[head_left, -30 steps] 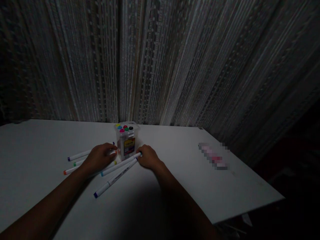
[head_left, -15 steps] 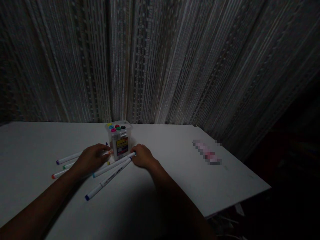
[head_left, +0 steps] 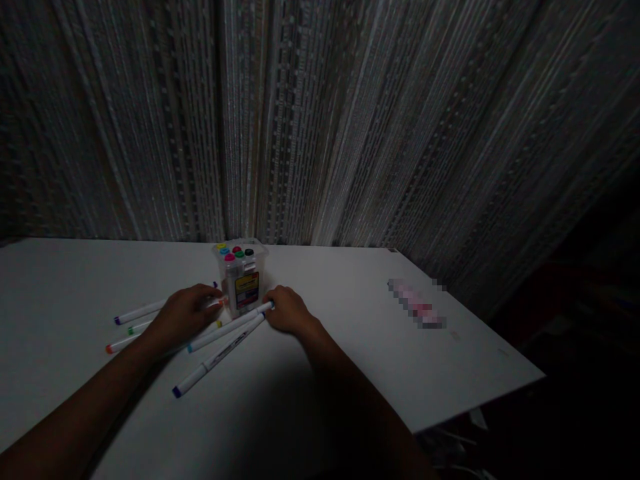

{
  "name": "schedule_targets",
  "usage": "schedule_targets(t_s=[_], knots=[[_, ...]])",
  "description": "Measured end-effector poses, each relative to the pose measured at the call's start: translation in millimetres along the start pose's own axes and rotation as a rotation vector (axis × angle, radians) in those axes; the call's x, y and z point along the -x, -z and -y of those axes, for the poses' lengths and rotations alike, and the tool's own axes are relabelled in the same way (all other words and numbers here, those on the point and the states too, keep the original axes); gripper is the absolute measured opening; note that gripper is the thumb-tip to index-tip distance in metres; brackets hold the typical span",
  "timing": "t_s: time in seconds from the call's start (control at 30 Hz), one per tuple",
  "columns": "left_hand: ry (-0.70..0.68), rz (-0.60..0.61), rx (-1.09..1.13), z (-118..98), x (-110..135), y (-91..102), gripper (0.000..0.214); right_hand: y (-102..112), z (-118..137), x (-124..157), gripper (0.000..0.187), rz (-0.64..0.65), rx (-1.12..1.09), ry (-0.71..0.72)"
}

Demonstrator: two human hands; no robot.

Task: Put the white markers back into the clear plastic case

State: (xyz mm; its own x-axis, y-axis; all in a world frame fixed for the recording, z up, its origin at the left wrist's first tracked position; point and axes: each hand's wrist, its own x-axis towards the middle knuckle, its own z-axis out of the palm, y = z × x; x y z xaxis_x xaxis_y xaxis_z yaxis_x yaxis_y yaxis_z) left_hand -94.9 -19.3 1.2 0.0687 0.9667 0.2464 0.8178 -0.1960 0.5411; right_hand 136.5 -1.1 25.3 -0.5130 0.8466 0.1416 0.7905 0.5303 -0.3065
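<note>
My left hand [head_left: 186, 311] is over several white markers, thumb and fingers apart. A marker's orange end [head_left: 219, 303] shows in the gap between them, by the container. My right hand [head_left: 287, 310] is curled at the lower right corner of the clear plastic container [head_left: 229, 283]. Its fingers close on the end of a light-blue-tipped marker [head_left: 233, 328]; their tips are partly hidden. Below that lies a dark-blue-tipped marker [head_left: 220, 355], its far end touching the same hand. Several capped markers [head_left: 239, 254] stand upright inside the container.
Purple [head_left: 140, 312], green [head_left: 140, 327] and orange-red [head_left: 123, 343] ended markers lie left, partly under my left arm. A pixelated pink item [head_left: 416, 303] lies at the right of the white table [head_left: 350, 373]. A patterned curtain [head_left: 300, 120] hangs behind.
The view has shifted slightly. Both hands, the container and the markers keep nearly the same places relative to each other.
</note>
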Motion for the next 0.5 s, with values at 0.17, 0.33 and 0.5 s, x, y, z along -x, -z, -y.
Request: schedule_targets(t_s=[0.17,0.33,0.5], knots=[[0.011,0.002,-0.01,1.5,0.2,-0.4,0.047,0.9,0.8,-0.2,0.023,0.017,0.0,-0.007],[0.004,-0.003,-0.007,2.9,0.3,-1.3,0.047,-1.1,-0.8,-1.2,0.024,0.017,0.005,0.0],[0.008,-0.001,-0.01,7.6,-1.7,-3.1,0.047,-0.3,0.0,-0.7,0.025,0.022,-0.007,-0.01]])
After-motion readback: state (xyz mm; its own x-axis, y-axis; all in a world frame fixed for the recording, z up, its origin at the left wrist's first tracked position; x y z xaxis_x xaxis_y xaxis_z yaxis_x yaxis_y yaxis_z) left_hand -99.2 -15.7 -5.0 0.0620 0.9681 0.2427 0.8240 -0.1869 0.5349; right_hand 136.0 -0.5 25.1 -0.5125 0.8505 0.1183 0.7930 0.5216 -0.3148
